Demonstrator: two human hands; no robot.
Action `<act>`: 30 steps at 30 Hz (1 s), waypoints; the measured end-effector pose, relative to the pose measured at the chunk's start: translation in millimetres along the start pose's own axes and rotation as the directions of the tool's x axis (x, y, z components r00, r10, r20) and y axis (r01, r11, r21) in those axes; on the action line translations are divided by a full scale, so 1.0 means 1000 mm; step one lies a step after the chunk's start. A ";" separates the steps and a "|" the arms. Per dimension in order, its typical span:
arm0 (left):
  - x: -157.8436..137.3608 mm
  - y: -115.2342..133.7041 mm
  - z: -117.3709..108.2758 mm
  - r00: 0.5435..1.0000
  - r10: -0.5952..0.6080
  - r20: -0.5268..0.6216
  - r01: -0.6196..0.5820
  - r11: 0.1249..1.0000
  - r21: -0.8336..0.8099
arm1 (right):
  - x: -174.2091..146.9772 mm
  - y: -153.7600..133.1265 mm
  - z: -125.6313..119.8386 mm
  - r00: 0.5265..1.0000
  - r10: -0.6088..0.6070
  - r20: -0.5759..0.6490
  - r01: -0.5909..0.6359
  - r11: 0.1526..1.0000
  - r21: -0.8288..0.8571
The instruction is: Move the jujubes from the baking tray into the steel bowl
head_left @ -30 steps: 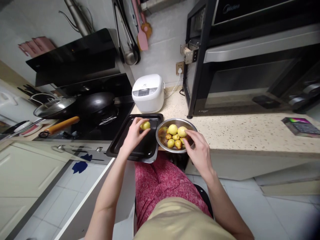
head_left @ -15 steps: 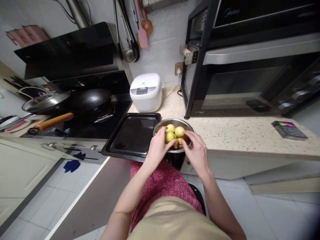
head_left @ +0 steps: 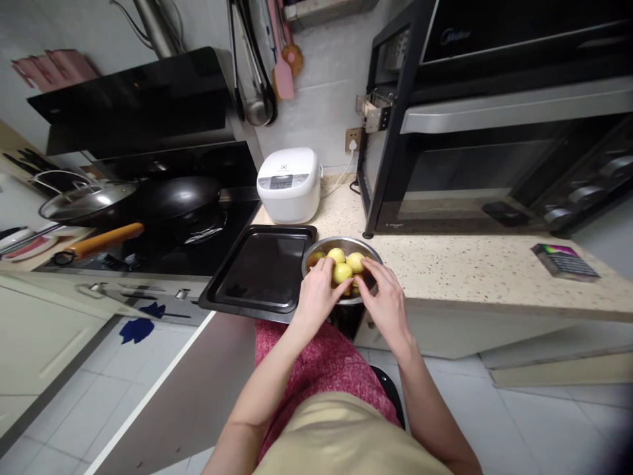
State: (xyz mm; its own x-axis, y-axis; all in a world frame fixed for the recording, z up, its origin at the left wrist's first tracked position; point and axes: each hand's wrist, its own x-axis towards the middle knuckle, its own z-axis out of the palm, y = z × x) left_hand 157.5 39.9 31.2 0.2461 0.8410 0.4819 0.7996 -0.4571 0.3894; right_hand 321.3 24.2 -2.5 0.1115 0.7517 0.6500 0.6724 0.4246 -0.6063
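Note:
A round metal bowl (head_left: pixel 378 249) stands at the counter's front edge, holding several smooth yellow balls, perhaps peeled potatoes; their kind is unclear. Both hands are over it. My left hand (head_left: pixel 317 290) has thumb and fingers curved around one yellow ball (head_left: pixel 342 272) near the bowl's middle. Facing it from the right, my right hand (head_left: pixel 386 293) has its index finger against another yellow ball (head_left: pixel 355 262), its thumb lower down beside a small yellow bit. A further yellow ball (head_left: pixel 336 255) lies behind these. My fingers hide part of the bowl's contents.
Left of the bowl lies a black baking tray (head_left: pixel 260 267), reaching over the counter edge. Behind are a white rice cooker (head_left: pixel 288 185) and an oven (head_left: pixel 459 171). A wok (head_left: pixel 180 198) sits on the stove, beside an orange handle (head_left: pixel 106 242). A small box (head_left: pixel 565 262) is at right.
My left hand and the yellow ball at its fingertips have shifted slightly right. The brownish bits between my thumbs are now more hidden. My right hand stays almost in place.

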 end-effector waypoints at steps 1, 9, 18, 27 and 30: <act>0.000 0.000 0.000 1.000 0.001 0.003 -0.001 1.000 0.005 | 0.000 0.000 0.000 1.000 -0.001 -0.001 0.001 1.000 0.001; -0.004 -0.003 -0.008 0.999 -0.026 0.031 0.027 0.999 -0.033 | 0.001 0.002 0.000 1.000 0.004 0.007 -0.004 1.000 0.009; -0.015 -0.001 -0.021 0.997 -0.072 0.027 0.074 0.993 -0.097 | 0.003 0.002 0.000 1.000 -0.005 0.003 0.005 1.000 0.026; -0.027 0.000 -0.034 0.998 -0.063 -0.009 0.060 0.976 -0.211 | 0.006 0.002 -0.001 1.000 -0.003 0.018 0.002 0.999 0.037; -0.030 -0.003 -0.033 0.999 -0.053 -0.005 0.051 0.974 -0.222 | 0.009 0.001 0.000 0.999 -0.014 0.039 0.012 0.999 0.050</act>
State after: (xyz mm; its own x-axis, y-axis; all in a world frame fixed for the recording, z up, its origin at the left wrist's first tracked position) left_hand 130.0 6.7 41.8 0.2006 0.8626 0.4643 0.6697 -0.4667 0.5776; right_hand 323.6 31.5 2.7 0.0731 0.7648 0.6401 0.6367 0.4583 -0.6202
